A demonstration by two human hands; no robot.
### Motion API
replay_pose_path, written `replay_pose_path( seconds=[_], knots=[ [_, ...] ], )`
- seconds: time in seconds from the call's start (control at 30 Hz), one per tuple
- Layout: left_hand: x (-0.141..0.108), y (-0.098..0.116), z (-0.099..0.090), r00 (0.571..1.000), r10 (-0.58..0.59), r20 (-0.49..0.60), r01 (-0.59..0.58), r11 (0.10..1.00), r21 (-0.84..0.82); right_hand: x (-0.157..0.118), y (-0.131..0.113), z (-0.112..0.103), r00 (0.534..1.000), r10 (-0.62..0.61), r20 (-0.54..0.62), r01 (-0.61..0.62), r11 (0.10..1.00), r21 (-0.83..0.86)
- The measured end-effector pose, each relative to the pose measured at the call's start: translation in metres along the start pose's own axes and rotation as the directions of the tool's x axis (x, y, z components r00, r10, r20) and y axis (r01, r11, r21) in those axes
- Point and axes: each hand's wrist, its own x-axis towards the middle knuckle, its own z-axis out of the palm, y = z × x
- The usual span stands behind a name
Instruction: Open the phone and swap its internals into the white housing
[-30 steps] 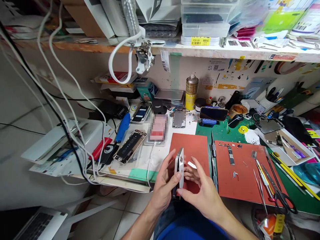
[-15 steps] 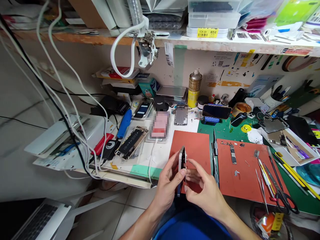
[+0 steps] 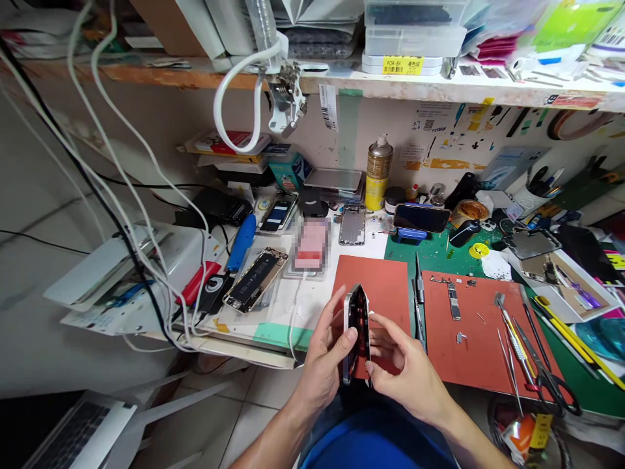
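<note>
Near the front edge of the bench, above an orange-red mat (image 3: pixel 385 273), a phone (image 3: pixel 347 339) stands on edge between my hands with its two halves parted in a narrow gap. My left hand (image 3: pixel 328 348) wraps round the left half, its thumb across the near face. The thin right half (image 3: pixel 363 326) is pinched by my right hand (image 3: pixel 403 365) at its lower edge, with the index finger near its upper part. Dark inner parts show in the gap.
On the right mat (image 3: pixel 415 358) lie a logic board (image 3: pixel 454 301), tweezers (image 3: pixel 508 355) and scissors (image 3: pixel 549 384). An opened phone (image 3: pixel 256 280) lies at the left, near a charging phone (image 3: pixel 311 247). A spray can (image 3: pixel 379 174) stands behind.
The right half of the phone has swung away from the left half, so the gap is wider. My right hand has shifted slightly right with it.
</note>
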Motion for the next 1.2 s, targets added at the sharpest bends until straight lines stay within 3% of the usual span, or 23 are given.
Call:
replay_pose_path(
  seconds=[0.27,0.5,0.63,0.97,1.2],
  knots=[
    [0.001,0.004,-0.001,0.996,-0.085,-0.04,0.079,0.988,-0.131,-0.002,-0.004,-0.008,1.0,-0.014,0.017,0.014,1.0,0.013],
    [0.003,0.001,-0.008,0.972,-0.18,-0.151,0.138,0.957,-0.255,-0.007,-0.004,-0.023,0.999,0.009,0.043,-0.011,0.999,0.053],
    [0.003,0.003,-0.011,0.972,-0.192,-0.134,0.15,0.949,-0.276,-0.012,-0.005,-0.029,0.996,-0.004,0.087,0.001,0.999,0.045],
    [0.005,0.006,-0.007,0.967,-0.251,0.038,0.25,0.918,-0.307,-0.027,0.002,-0.032,0.992,-0.112,-0.053,0.097,0.968,-0.232],
    [0.003,0.007,0.004,0.962,-0.27,-0.027,0.247,0.913,-0.324,-0.031,0.004,-0.024,0.939,-0.322,-0.117,0.245,0.869,-0.43]
  ],
)
